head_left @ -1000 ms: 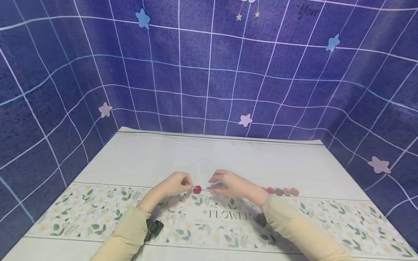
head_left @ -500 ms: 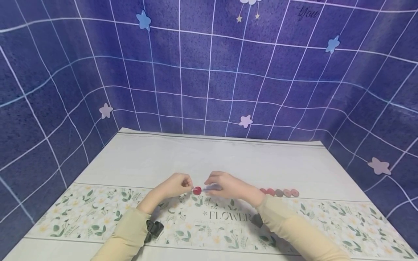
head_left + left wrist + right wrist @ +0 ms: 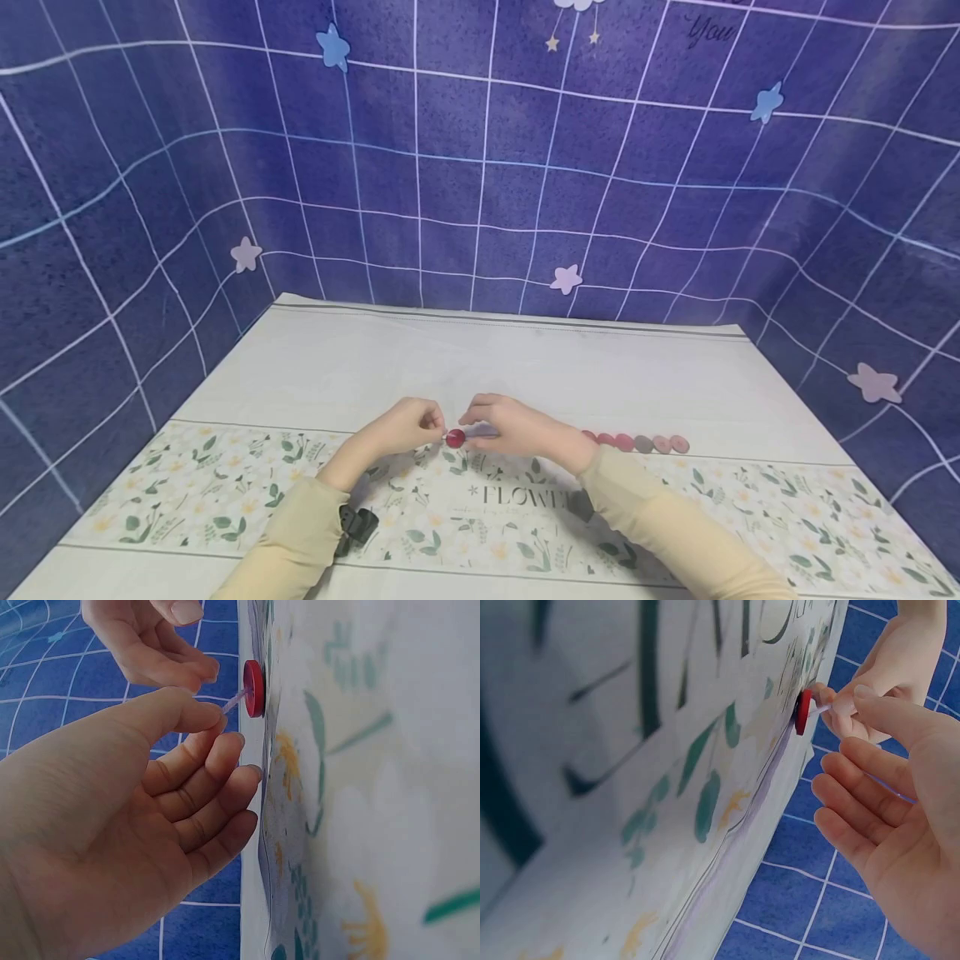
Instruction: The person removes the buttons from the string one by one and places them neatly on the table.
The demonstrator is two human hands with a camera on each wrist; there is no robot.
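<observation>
In the head view my left hand [image 3: 405, 426] is beside a red button [image 3: 455, 438] near the middle of the table. The left wrist view shows its thumb and index finger pinching a thin pale lilac string [image 3: 237, 700], which runs to the face of the button [image 3: 255, 688]. My right hand [image 3: 517, 427] comes in from the other side, fingers loosely bent and thumb close by the button. In the right wrist view that hand [image 3: 900, 802] has nothing between its fingers, and the button [image 3: 803, 712] stands on edge just beyond its fingertips.
A row of several round buttons [image 3: 625, 442], red, grey and pink, lies to the right, partly hidden by the right forearm. A white cloth with a floral band [image 3: 240, 483] covers the table. Blue grid-patterned curtain [image 3: 450, 183] rises behind and at both sides.
My right hand has moved left, up to the red button, uncovering more of the button row. The left hand has stayed nearly still, pinching the string.
</observation>
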